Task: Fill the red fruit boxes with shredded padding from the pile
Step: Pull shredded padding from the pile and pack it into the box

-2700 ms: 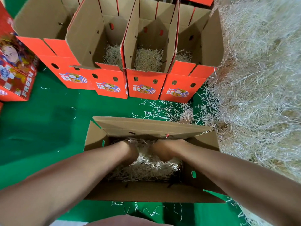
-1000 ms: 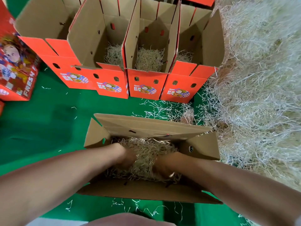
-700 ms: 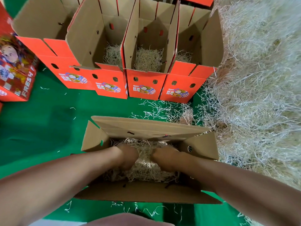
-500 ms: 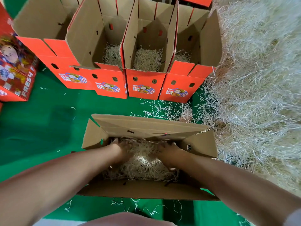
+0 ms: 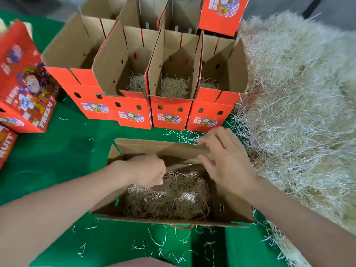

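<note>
The open box point(image 5: 173, 221) sits by the green mat's point(image 5: 57, 160) near edge, padding point(image 5: 169, 199) lying low inside. The right hand point(image 5: 225, 162) pinches its far flap point(image 5: 154, 148). The left hand point(image 5: 146, 170) curls over the padding, grip unclear. A hard tug could tip the light box or tear the flap.

We cannot see the fingertips of the left hand point(image 5: 146, 171): they curl under the palm, so any hold on the shredded straw-coloured padding point(image 5: 173, 199) is undetermined. The right hand point(image 5: 225, 160) is blurred at the far flap of the open brown cardboard box point(image 5: 173, 221), and its grip is unclear. The pale shredded pile point(image 5: 298, 112) runs off the right edge. The closed red printed carton point(image 5: 27, 83) is cut by the left edge.
</note>
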Available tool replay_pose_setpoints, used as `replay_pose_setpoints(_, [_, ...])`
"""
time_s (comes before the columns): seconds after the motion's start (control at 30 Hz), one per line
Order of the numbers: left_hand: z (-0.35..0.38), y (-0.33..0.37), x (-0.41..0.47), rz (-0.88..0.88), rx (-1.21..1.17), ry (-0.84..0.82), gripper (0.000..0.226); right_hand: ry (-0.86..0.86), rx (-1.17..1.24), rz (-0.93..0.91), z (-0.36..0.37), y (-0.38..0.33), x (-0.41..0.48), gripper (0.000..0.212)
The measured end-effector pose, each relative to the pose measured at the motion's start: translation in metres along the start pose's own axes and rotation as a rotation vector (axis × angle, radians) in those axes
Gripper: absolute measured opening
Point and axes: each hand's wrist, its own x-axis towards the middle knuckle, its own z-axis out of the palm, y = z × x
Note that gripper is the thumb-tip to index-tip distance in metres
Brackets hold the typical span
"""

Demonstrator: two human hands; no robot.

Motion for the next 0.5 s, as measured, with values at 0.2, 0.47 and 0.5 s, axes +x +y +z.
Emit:
replay_pose_setpoints(0.2, [-0.017,-0.012,-0.051,-0.156,-0.039,0.176,0.017,-0.617,-0.093,0.241,0.000,0.032,0.019,0.017])
replay_pose_setpoints(0.47, [-0.014,-0.038,-0.101,-0.438,-0.126,0.679,0.026,-0.566,0.121,0.276,0.024,0.003,0.056,0.027])
replay_pose_setpoints(0.5, [-0.007,-0.037,-0.102,-0.500,-0.172,0.792,0.039,-0.596,0.221,0.283,0.026,0.000,0.059,0.029])
